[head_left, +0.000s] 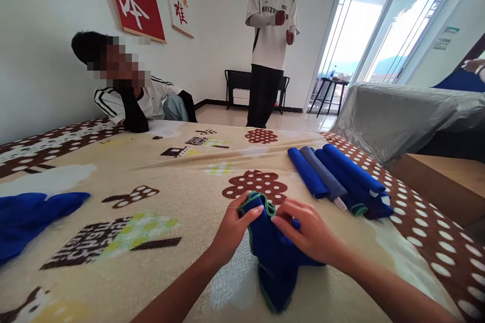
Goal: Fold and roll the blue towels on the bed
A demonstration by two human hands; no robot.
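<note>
In the head view, the left hand (231, 229) and right hand (311, 234) are pinching the bunched top edge of a soft blue microfibre cloth with a green hem (273, 262), fingers clamped on it, seemingly to stop the limp fabric flopping open on the fleecy beige patterned blanket (170, 176). Tightly rolled blue and grey cloths (333, 176) are lying side by side just beyond, apparently parked clear of the hands.
</note>
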